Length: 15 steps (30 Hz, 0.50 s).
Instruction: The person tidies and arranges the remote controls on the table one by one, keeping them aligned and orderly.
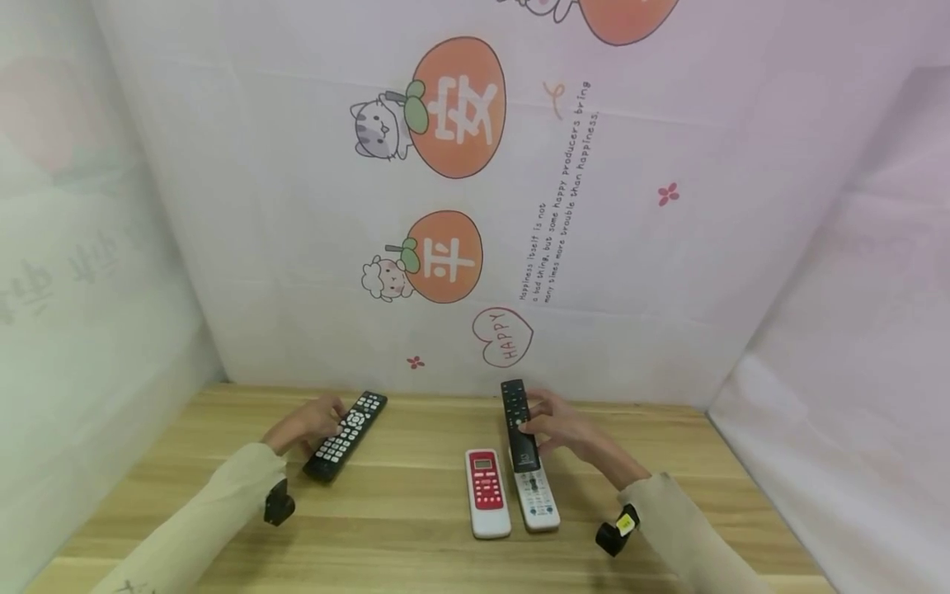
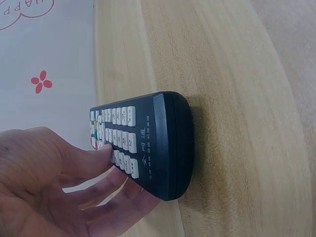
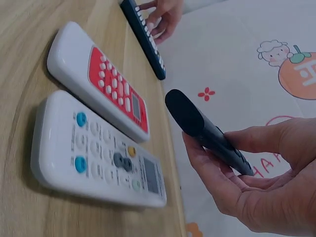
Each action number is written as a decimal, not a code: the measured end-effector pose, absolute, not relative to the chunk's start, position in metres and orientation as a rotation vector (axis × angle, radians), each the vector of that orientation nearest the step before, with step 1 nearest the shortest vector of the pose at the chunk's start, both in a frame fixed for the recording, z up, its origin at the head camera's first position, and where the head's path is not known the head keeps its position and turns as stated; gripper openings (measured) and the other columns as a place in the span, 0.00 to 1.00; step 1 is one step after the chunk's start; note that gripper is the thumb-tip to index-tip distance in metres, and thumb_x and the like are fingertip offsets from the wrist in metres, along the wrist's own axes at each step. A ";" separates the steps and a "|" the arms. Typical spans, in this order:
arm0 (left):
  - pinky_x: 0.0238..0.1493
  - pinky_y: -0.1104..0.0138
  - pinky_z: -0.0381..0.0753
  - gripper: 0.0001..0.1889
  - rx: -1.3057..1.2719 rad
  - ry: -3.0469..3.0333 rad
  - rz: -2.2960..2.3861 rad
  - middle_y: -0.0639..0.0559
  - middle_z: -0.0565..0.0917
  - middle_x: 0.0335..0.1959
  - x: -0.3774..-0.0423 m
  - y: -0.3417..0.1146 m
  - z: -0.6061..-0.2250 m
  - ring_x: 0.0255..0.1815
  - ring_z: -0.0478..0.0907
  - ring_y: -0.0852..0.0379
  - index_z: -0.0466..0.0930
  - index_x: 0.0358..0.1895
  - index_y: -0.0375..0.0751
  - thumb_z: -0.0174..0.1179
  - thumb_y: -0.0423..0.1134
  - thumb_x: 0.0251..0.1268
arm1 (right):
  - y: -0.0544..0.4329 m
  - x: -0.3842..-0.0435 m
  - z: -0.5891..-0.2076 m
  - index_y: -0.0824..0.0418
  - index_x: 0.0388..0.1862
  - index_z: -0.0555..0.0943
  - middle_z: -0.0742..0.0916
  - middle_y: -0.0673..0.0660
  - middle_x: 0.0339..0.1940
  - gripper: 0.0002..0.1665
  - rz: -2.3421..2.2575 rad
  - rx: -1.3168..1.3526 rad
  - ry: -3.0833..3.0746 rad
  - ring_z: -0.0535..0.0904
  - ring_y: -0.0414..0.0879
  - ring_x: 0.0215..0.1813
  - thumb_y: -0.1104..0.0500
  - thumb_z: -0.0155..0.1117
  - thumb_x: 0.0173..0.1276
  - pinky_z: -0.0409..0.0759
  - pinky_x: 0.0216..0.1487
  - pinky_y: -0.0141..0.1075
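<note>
My left hand (image 1: 315,419) grips a black remote control with white buttons (image 1: 345,437) by its edge, thumb on the keys, at the left of the table. In the left wrist view, that remote (image 2: 148,143) is tilted close over the wood. My right hand (image 1: 558,426) holds a plain black remote control (image 1: 519,422) between thumb and fingers. The right wrist view shows this black remote (image 3: 197,121) raised above the table. Below it lies a white remote with a small screen and blue keys (image 3: 98,148). Beside that one is a white remote with a red panel (image 3: 84,64).
The wooden table (image 1: 401,553) ends at a white cloth wall (image 1: 631,272) printed with oranges, animals and lettering. More cloth hangs at the left and right sides. A black wrist camera (image 1: 279,503) sits on the left sleeve, another camera (image 1: 614,535) on the right.
</note>
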<state>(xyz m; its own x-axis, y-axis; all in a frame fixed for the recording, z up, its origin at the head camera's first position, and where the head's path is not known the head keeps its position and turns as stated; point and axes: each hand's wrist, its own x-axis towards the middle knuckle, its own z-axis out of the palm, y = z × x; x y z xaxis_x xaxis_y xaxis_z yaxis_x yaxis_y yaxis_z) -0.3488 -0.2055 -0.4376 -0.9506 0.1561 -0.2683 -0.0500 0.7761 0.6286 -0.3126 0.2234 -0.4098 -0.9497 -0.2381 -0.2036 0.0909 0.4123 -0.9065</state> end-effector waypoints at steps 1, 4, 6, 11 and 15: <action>0.37 0.46 0.91 0.16 0.083 2.666 0.953 0.23 0.75 0.55 -0.349 -0.205 -0.437 0.53 0.78 0.30 0.71 0.59 0.26 0.56 0.24 0.69 | 0.226 -0.313 -0.409 0.70 0.80 0.57 0.78 0.74 0.62 0.46 -1.547 -0.122 2.377 0.84 0.55 0.51 0.65 0.66 0.69 0.91 0.49 0.50; 0.38 0.46 0.92 0.16 0.062 2.660 0.960 0.25 0.75 0.56 -0.350 -0.204 -0.438 0.54 0.78 0.31 0.72 0.59 0.27 0.57 0.24 0.70 | 0.233 -0.312 -0.406 0.70 0.80 0.59 0.78 0.73 0.61 0.45 -1.536 -0.100 2.391 0.84 0.56 0.52 0.66 0.67 0.69 0.91 0.50 0.51; 0.38 0.45 0.92 0.16 0.057 2.658 0.959 0.25 0.75 0.56 -0.351 -0.204 -0.438 0.54 0.78 0.32 0.72 0.58 0.27 0.57 0.24 0.70 | 0.238 -0.312 -0.404 0.70 0.80 0.59 0.79 0.73 0.60 0.44 -1.519 -0.105 2.397 0.84 0.56 0.51 0.67 0.67 0.69 0.91 0.50 0.51; 0.38 0.45 0.91 0.15 0.066 2.669 0.962 0.24 0.75 0.57 -0.350 -0.204 -0.438 0.54 0.77 0.31 0.72 0.58 0.27 0.57 0.24 0.69 | 0.249 -0.312 -0.401 0.71 0.80 0.57 0.79 0.72 0.59 0.44 -1.492 -0.118 2.387 0.84 0.55 0.51 0.68 0.66 0.70 0.91 0.51 0.51; 0.38 0.46 0.91 0.15 0.064 2.664 0.966 0.23 0.75 0.57 -0.350 -0.205 -0.438 0.54 0.78 0.31 0.72 0.58 0.28 0.56 0.24 0.69 | 0.256 -0.313 -0.403 0.70 0.80 0.58 0.80 0.72 0.59 0.45 -1.478 -0.107 2.365 0.84 0.55 0.52 0.68 0.67 0.69 0.90 0.52 0.52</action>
